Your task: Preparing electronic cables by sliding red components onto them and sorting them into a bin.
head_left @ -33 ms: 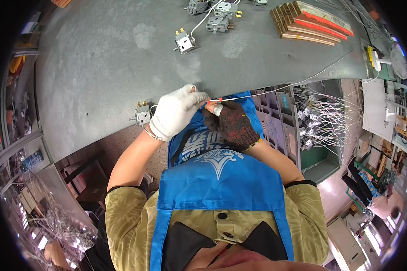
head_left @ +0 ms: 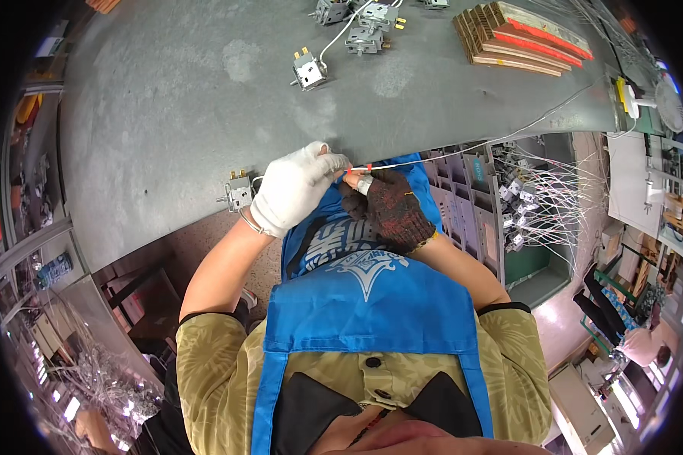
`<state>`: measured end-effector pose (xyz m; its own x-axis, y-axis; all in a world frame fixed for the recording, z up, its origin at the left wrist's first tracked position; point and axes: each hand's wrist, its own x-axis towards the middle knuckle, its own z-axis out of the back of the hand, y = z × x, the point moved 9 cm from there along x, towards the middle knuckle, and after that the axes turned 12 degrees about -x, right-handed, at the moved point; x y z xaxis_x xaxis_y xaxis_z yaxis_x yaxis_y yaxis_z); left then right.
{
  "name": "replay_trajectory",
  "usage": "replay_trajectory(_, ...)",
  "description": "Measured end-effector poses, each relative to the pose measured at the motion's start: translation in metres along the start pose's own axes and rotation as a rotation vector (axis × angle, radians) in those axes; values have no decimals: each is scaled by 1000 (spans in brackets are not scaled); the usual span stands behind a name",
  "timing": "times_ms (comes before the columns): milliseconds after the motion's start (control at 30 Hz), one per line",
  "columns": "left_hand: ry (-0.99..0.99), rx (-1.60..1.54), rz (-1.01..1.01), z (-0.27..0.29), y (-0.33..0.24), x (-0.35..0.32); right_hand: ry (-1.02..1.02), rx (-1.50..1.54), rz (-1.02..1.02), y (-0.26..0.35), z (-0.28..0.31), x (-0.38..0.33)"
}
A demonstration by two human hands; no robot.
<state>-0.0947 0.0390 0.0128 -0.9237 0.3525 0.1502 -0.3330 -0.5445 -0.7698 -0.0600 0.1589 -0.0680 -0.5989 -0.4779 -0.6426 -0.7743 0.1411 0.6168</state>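
At the near edge of the bench, my left hand, in a white glove, pinches a thin capillary tube in a white sleeve with red bands. The tube's other end leads behind this hand to a small metal thermostat with brass terminals, lying on the bench edge beside my left wrist. My right hand wears a dark, red-flecked glove, with grey wrapping on the bare-tipped thumb. Its fingers are curled, closed on the tube just under the red bands; the exact contact is partly hidden. Rightward the tube continues as a thin grey line.
Several more thermostats with white tubes lie at the far side of the grey bench. A stack of brown boards sits far right, near a small white fan. Right of me, a bin holds many thermostats. A person is farther right.
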Motion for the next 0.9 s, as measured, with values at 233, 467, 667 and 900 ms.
replay_trajectory(233,172,-374,117,6,10,8,49,-261,217,41,41,-27)
replay_trajectory(467,444,-779,458,-7,8,20,0,294,605,128,169,-88)
replay_trajectory(667,62,-102,-163,38,-67,40,49,356,769,169,149,-122)
replay_trajectory(900,117,182,-159,35,-70,38,-93,214,771,194,129,-127)
